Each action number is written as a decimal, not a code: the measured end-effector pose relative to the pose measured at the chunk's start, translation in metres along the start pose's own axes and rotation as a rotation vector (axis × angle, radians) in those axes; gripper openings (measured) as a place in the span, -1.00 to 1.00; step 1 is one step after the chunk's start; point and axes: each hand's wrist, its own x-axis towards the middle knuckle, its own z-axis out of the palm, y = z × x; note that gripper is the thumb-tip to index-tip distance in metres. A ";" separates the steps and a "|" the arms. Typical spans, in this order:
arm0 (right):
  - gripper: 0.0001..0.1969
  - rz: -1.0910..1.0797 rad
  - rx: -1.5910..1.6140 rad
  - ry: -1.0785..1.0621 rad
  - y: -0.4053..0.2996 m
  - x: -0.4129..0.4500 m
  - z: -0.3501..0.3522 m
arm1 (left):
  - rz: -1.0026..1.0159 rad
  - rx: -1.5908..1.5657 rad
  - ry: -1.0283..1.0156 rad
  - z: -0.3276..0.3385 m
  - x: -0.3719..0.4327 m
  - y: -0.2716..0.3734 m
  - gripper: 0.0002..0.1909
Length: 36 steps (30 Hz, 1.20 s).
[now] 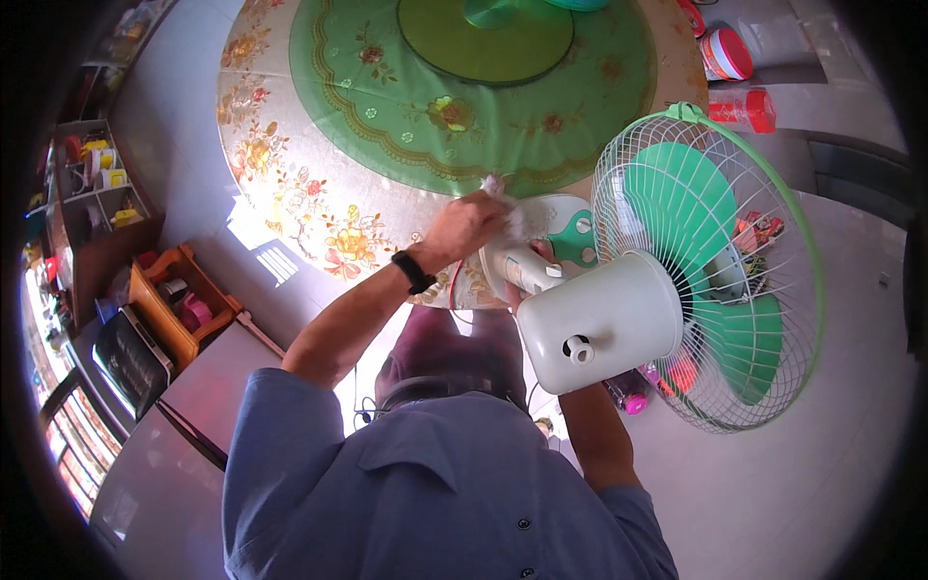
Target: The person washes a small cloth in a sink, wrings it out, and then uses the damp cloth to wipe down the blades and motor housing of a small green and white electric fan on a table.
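An electric fan stands at the near edge of the round table, with green blades (pixel 681 203), a wire guard (pixel 805 290) and a white motor housing (pixel 602 326). My left hand (pixel 467 226), with a black band on its wrist, holds a whitish cloth (pixel 515 221), partly blurred, against or just above the fan's neck. Beneath the neck (pixel 533 270), my right hand (pixel 544 250) grips it from the far side; the neck and housing hide most of that hand. The fan's white base with a green panel (pixel 576 235) shows behind.
A flowered tablecloth (pixel 290 203) covers the table, with a green turntable (pixel 486 51) at its far side. Red-lidded jars (pixel 728 54) stand at the right. On the left are a wooden drawer (pixel 181 304), a black-topped case (pixel 132 362) and a shelf (pixel 101 188) of small goods.
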 end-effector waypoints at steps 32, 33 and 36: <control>-0.47 0.334 0.323 0.267 0.002 -0.036 0.067 | 0.063 0.030 0.049 0.028 -0.006 -0.007 -0.62; -0.44 0.184 -0.034 0.175 -0.008 -0.023 0.046 | 0.051 0.036 0.059 0.027 -0.023 -0.005 -0.62; -0.42 0.106 -0.279 0.061 -0.021 -0.011 0.026 | -0.055 0.025 0.191 0.029 -0.065 -0.011 -0.66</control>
